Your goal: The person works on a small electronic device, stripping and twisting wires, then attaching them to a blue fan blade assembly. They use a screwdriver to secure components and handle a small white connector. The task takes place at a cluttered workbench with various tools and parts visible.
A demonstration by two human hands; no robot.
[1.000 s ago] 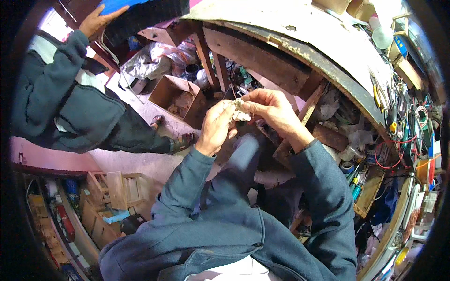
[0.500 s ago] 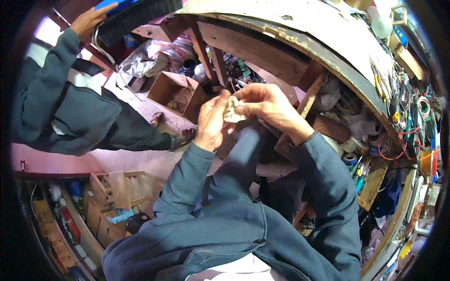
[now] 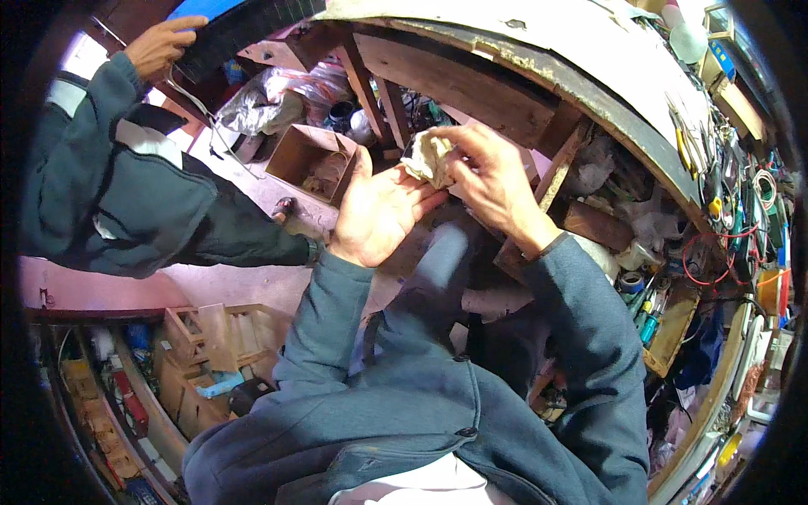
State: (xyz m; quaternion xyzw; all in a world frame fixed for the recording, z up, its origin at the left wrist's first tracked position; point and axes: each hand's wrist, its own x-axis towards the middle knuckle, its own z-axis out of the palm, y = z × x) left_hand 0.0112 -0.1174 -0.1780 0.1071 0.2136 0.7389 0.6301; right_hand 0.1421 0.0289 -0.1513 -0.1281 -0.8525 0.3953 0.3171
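Note:
A crumpled cream-coloured cloth (image 3: 430,159) is pinched between the fingers of my right hand (image 3: 491,178). It looks like a small rag, though its exact kind is hard to make out. My left hand (image 3: 376,212) lies palm up below and to the left of it, with the thumb spread away. The left fingertips reach under the cloth's lower edge, and whether they touch it I cannot tell. Both hands are held in the air above my lap.
At the upper right runs a worn white-topped workbench (image 3: 581,63), with pliers, wires and tools along its right end. An open cardboard box (image 3: 313,162) stands on the floor ahead. Another person (image 3: 126,185) is at the left. Wooden boxes (image 3: 202,370) sit at lower left.
My left hand has opened and turned palm up, letting go of the cloth. The right hand keeps the cloth, which has moved slightly up and right.

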